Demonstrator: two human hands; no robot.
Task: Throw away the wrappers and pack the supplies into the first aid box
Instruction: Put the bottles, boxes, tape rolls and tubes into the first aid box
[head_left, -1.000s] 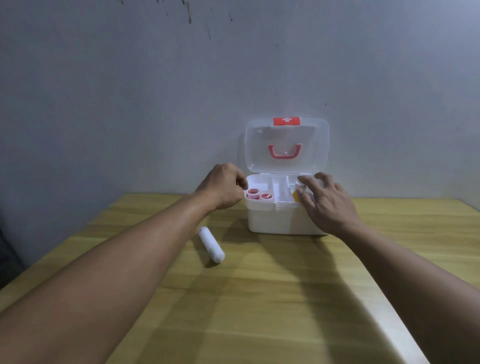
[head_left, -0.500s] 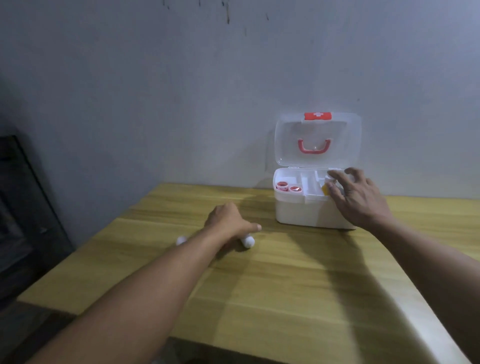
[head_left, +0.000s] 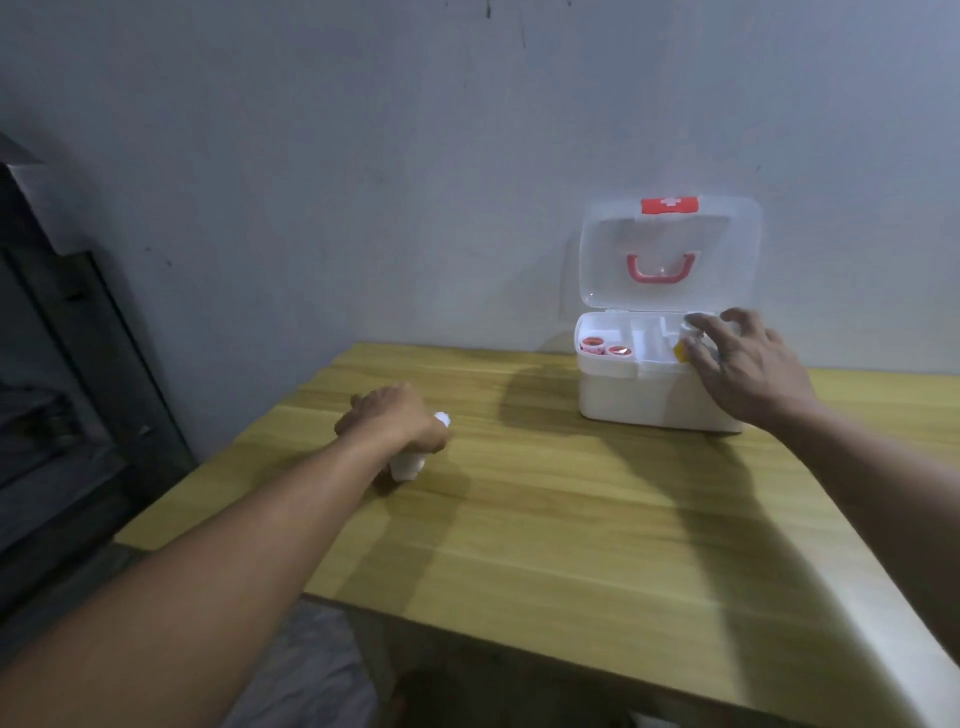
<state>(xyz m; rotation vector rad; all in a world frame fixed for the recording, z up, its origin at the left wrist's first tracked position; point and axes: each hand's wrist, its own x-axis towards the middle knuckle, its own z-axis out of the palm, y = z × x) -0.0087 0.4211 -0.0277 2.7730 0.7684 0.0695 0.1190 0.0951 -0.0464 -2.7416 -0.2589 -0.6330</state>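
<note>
Gripping the white roll (head_left: 410, 460) from above, the left hand (head_left: 393, 420) is curled round its middle, with one white end showing past the knuckles on the side toward the box (head_left: 657, 400) and the other end below the wrist; whether the roll is clear of the tabletop (head_left: 571, 519) or resting on it cannot be told. It sits well to the left of the box and nearer the person. The box stands open, its clear lid (head_left: 670, 254) upright, and its top tray already holds two red-capped items (head_left: 605, 347) in the compartment farthest from the right hand (head_left: 748, 366). That hand is spread wide, fingers splayed over the box's right end, touching or just above the rim, and it holds nothing that can be made out; a small yellow thing (head_left: 679, 351) shows beside its fingers. The step in hand looks like carrying the roll to the box. To do it well, I would keep the grip firm around the middle so the roll cannot slip out endwise, lift it clear of the wood before moving toward the box, and turn it to lie lengthwise in a free compartment. The right hand should steady the box without covering the opening, since a light plastic box may slide or tip backward under its raised lid.
</note>
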